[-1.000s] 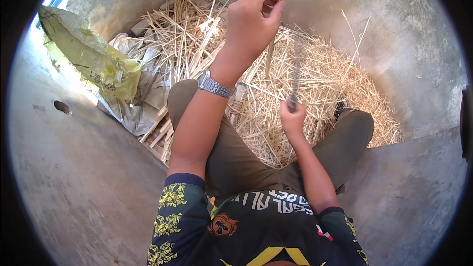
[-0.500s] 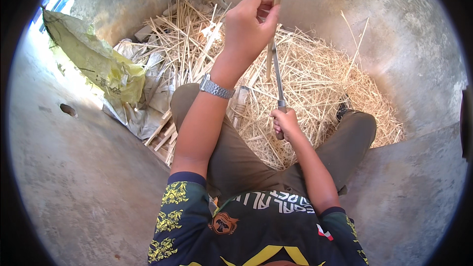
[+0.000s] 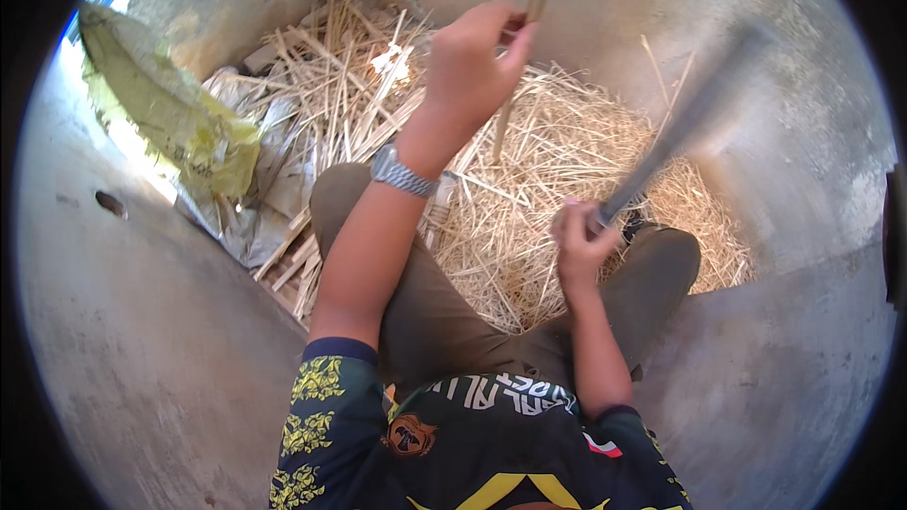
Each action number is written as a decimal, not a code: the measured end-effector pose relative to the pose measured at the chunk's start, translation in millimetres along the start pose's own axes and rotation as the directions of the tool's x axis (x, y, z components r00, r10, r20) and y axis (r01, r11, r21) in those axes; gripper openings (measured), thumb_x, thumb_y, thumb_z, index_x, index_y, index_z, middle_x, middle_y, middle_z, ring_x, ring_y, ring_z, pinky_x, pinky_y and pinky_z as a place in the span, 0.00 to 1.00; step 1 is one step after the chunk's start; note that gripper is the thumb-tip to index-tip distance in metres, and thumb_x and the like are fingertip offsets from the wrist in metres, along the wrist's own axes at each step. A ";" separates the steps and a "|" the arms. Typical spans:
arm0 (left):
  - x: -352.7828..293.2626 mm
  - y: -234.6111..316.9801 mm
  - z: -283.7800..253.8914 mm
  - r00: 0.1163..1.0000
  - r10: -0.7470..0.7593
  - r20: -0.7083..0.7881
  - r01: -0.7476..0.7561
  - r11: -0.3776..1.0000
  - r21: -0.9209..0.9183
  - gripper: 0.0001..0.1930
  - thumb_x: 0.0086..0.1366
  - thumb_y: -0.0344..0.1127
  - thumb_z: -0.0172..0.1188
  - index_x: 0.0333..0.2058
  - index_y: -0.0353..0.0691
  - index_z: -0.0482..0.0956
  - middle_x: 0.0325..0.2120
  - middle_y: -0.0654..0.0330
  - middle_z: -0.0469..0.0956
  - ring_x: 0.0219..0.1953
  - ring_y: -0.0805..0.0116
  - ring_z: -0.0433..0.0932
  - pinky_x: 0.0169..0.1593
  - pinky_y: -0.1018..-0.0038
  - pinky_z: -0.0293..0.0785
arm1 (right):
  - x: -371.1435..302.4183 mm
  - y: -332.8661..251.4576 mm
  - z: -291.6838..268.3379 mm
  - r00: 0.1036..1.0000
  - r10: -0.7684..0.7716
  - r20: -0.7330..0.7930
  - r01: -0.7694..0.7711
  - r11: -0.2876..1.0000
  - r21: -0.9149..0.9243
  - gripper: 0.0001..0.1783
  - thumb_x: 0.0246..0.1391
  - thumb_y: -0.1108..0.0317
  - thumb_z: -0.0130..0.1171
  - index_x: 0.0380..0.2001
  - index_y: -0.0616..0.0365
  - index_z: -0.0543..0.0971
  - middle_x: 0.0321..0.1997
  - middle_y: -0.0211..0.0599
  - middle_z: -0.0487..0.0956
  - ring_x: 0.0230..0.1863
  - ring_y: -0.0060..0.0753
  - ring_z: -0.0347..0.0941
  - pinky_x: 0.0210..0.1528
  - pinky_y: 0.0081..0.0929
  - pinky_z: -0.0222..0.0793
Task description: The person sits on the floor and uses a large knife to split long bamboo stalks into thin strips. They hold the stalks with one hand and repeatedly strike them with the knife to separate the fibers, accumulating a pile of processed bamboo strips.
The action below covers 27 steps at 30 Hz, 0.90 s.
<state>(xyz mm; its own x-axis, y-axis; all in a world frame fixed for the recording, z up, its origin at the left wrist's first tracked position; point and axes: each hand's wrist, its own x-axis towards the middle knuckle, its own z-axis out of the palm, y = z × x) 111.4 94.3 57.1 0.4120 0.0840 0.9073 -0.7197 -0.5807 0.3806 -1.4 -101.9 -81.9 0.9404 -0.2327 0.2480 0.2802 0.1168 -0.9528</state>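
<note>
My left hand (image 3: 472, 61), raised over the shavings, pinches a narrow split stick (image 3: 537, 6) that looks like bamboo. The stick's upper end pokes out above my fingers, and its thin lower end hangs below them. In my right hand (image 3: 581, 241), closed round its handle, is a long-bladed knife (image 3: 666, 137). Its blade slants up and to the right, smeared by motion, and stands apart from the stick. A heap of pale curly shavings (image 3: 557, 161) lies below both hands, between and beyond my legs.
Several split strips (image 3: 345, 85) lie across the heap's left side. A yellowish woven sack (image 3: 170, 104) leans at the left, beside grey sheeting. More flat strips (image 3: 293, 269) lie by my left knee. Concrete walls (image 3: 803, 113) curve around me, with a small hole (image 3: 111, 203) at left.
My right hand has swung the knife away from the stick, up and to the right. My left hand stays nearly in place with the stick. The view has shifted slightly.
</note>
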 end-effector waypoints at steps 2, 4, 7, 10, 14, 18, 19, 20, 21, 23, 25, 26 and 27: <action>-3.8 -3.5 3.4 1.000 0.015 -0.010 -0.015 1.000 -0.014 0.08 0.63 0.32 0.67 0.37 0.33 0.83 0.30 0.53 0.86 0.31 0.65 0.87 0.33 0.73 0.82 | -5.5 -9.4 1.4 0.988 -0.153 0.022 0.142 0.954 0.265 0.14 0.63 0.71 0.59 0.22 0.52 0.72 0.18 0.18 0.68 0.18 0.14 0.60 0.20 0.20 0.51; -2.3 3.1 8.2 0.999 0.033 -0.003 -0.033 0.998 -0.044 0.08 0.63 0.31 0.67 0.37 0.33 0.83 0.30 0.53 0.86 0.31 0.64 0.87 0.33 0.73 0.82 | -8.0 15.4 0.8 0.988 -0.149 0.040 0.136 0.964 0.230 0.12 0.63 0.72 0.58 0.25 0.52 0.71 0.18 0.18 0.68 0.17 0.14 0.60 0.19 0.21 0.53; -3.7 4.2 6.3 1.000 0.009 -0.007 -0.009 0.999 -0.047 0.07 0.63 0.31 0.68 0.36 0.33 0.83 0.29 0.54 0.86 0.31 0.64 0.87 0.34 0.73 0.82 | -3.4 75.8 -10.8 0.902 0.425 0.076 -0.398 0.887 -0.234 0.11 0.58 0.68 0.60 0.24 0.54 0.71 0.15 0.24 0.68 0.16 0.19 0.64 0.20 0.23 0.60; -3.1 2.4 3.1 1.000 -0.017 0.010 0.018 0.996 -0.084 0.07 0.63 0.31 0.68 0.35 0.33 0.84 0.29 0.54 0.86 0.31 0.64 0.87 0.35 0.73 0.82 | -3.0 107.4 -9.8 0.833 0.554 0.015 -0.466 0.715 -0.521 0.12 0.54 0.66 0.63 0.21 0.58 0.73 0.13 0.28 0.69 0.12 0.22 0.65 0.16 0.26 0.60; -4.2 3.8 2.0 1.000 0.021 -0.011 -0.022 0.999 -0.041 0.06 0.62 0.31 0.68 0.34 0.34 0.84 0.28 0.55 0.86 0.31 0.65 0.87 0.35 0.73 0.81 | -4.3 109.7 -6.8 0.816 0.578 0.010 -0.498 0.711 -0.496 0.12 0.53 0.66 0.62 0.20 0.60 0.74 0.12 0.30 0.70 0.11 0.24 0.66 0.15 0.28 0.62; -3.9 5.7 5.4 1.000 0.015 0.014 -0.014 0.997 -0.071 0.06 0.62 0.31 0.68 0.34 0.34 0.84 0.27 0.56 0.86 0.31 0.65 0.87 0.35 0.73 0.81 | -7.6 125.1 -11.0 0.799 0.601 0.035 -0.541 0.743 -0.394 0.10 0.52 0.69 0.62 0.23 0.60 0.74 0.13 0.28 0.69 0.10 0.23 0.63 0.13 0.27 0.58; -3.6 6.9 6.2 1.000 0.012 0.016 -0.011 0.998 -0.064 0.06 0.62 0.31 0.68 0.34 0.35 0.84 0.27 0.56 0.86 0.31 0.65 0.87 0.35 0.73 0.81 | -8.4 123.7 -8.3 0.787 0.615 0.050 -0.559 0.745 -0.365 0.10 0.52 0.69 0.62 0.23 0.59 0.73 0.13 0.27 0.69 0.10 0.22 0.62 0.13 0.27 0.58; -3.5 7.7 6.6 1.000 0.009 0.018 -0.008 0.998 -0.056 0.06 0.62 0.31 0.68 0.34 0.35 0.84 0.27 0.56 0.86 0.31 0.65 0.87 0.35 0.73 0.81 | -9.9 122.2 -5.9 0.775 0.629 0.064 -0.577 0.745 -0.336 0.10 0.52 0.70 0.62 0.22 0.58 0.73 0.13 0.27 0.68 0.10 0.22 0.61 0.13 0.27 0.57; -3.6 6.3 6.4 1.000 0.003 0.014 -0.003 0.999 -0.051 0.06 0.62 0.31 0.68 0.35 0.35 0.84 0.27 0.56 0.86 0.31 0.66 0.87 0.35 0.73 0.81 | -10.6 116.7 -2.6 0.763 0.642 0.080 -0.594 0.744 -0.306 0.09 0.52 0.70 0.62 0.22 0.58 0.72 0.13 0.26 0.67 0.09 0.21 0.61 0.13 0.26 0.57; -3.4 1.6 6.0 1.000 -0.006 0.006 0.006 0.999 -0.045 0.06 0.62 0.31 0.68 0.35 0.35 0.84 0.27 0.56 0.86 0.31 0.66 0.87 0.35 0.73 0.81 | -6.9 97.1 1.8 0.701 0.705 0.104 -0.668 0.701 -0.251 0.11 0.52 0.71 0.63 0.21 0.55 0.71 0.13 0.25 0.66 0.09 0.20 0.60 0.12 0.25 0.57; -0.8 1.3 0.6 1.000 -0.021 0.006 0.021 0.999 -0.031 0.06 0.63 0.31 0.68 0.35 0.35 0.84 0.27 0.57 0.86 0.31 0.67 0.87 0.35 0.73 0.81 | -2.4 82.5 -2.9 0.554 0.773 0.311 -0.795 0.601 -0.080 0.11 0.53 0.71 0.62 0.22 0.54 0.70 0.12 0.24 0.66 0.09 0.19 0.59 0.12 0.24 0.57; 0.7 1.2 -3.0 1.000 -0.029 0.004 0.029 0.999 -0.022 0.06 0.63 0.31 0.68 0.35 0.35 0.84 0.27 0.57 0.86 0.31 0.67 0.87 0.35 0.73 0.80 | 2.4 77.6 -14.5 0.432 0.747 0.505 -0.876 0.482 0.037 0.11 0.53 0.70 0.62 0.22 0.55 0.70 0.12 0.23 0.65 0.09 0.18 0.59 0.12 0.24 0.57; 2.5 1.8 -6.5 0.999 -0.036 0.039 0.038 0.998 -0.041 0.06 0.63 0.31 0.68 0.35 0.35 0.84 0.27 0.57 0.86 0.31 0.67 0.87 0.35 0.73 0.81 | 5.6 69.3 -19.8 0.316 0.658 0.683 -0.937 0.331 0.115 0.11 0.54 0.70 0.61 0.23 0.55 0.70 0.12 0.23 0.65 0.09 0.18 0.59 0.12 0.24 0.57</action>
<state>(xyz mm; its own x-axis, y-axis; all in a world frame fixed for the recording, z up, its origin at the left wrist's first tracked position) 107.5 98.8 61.2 0.4590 0.0732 0.8854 -0.7260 -0.5435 0.4213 19.5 -114.2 -150.0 0.6134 0.6631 -0.4291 -0.7660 0.3673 -0.5275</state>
